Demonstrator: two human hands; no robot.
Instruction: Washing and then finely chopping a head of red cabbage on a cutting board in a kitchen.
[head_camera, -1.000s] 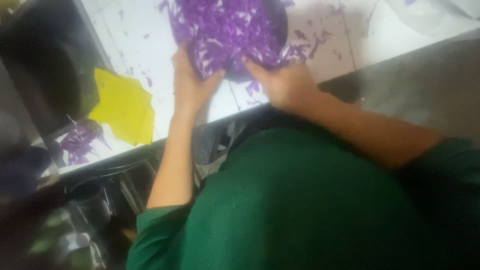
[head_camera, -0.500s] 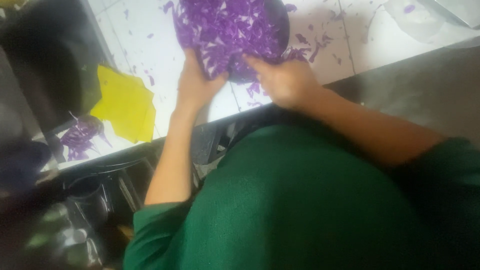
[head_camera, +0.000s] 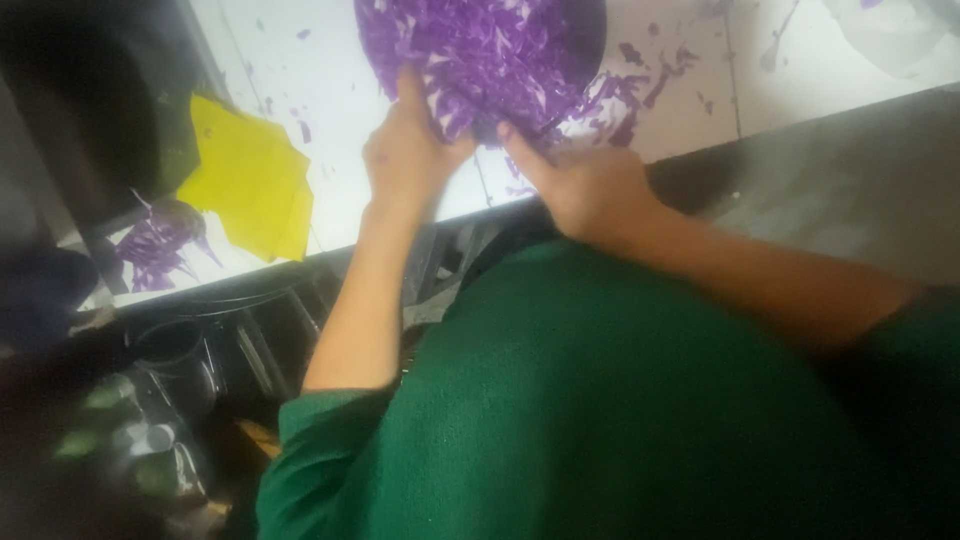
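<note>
A heap of shredded purple cabbage (head_camera: 480, 55) — fine, ragged strips, loosely piled — is seen at 12 o'clock on the white counter (head_camera: 300, 70). The near edge is pressed by the left hand (head_camera: 405, 155) and right hand (head_camera: 585, 185), fingers spread, nothing clasped. A yellow cloth (head_camera: 250, 180) lies at 9 o'clock.

view: head cam, single
faces: steeply down over green shirt (head_camera: 620, 400) toward white counter (head_camera: 330, 60)
range: close, counter edge just past shirt
overlap: n/a, one view
</note>
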